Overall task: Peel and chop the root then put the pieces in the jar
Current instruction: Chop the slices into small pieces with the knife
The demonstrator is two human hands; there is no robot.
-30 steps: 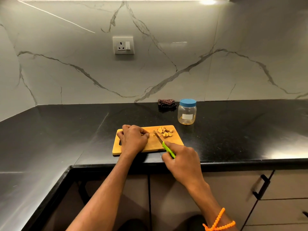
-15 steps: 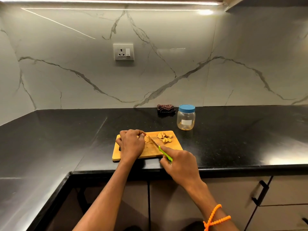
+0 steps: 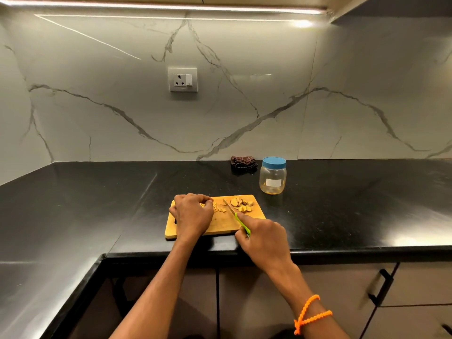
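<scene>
Stretching across the whole scene, a polished black stone countertop runs beneath a white marble-veined backsplash that carries a white wall socket. Near the front edge of the counter lies a rectangular orange-brown wooden chopping board, and both hands work over it. The left hand rests on the board's left half with its fingers curled down, apparently pinching a small pale piece of the root at its fingertips, though the grip itself is too small to make out clearly. The right hand sits at the board's near right corner, gripping a green-handled kitchen knife whose blade angles up and left, its tip between the two heaps of root. Just right of the blade, on the far right part of the board, sits a pile of tan sliced root pieces. Behind the board and to its right stands a clear plastic jar with a blue lid, lid on, and left of it lies a dark folded cloth against the wall. An orange beaded bracelet circles the right wrist.
</scene>
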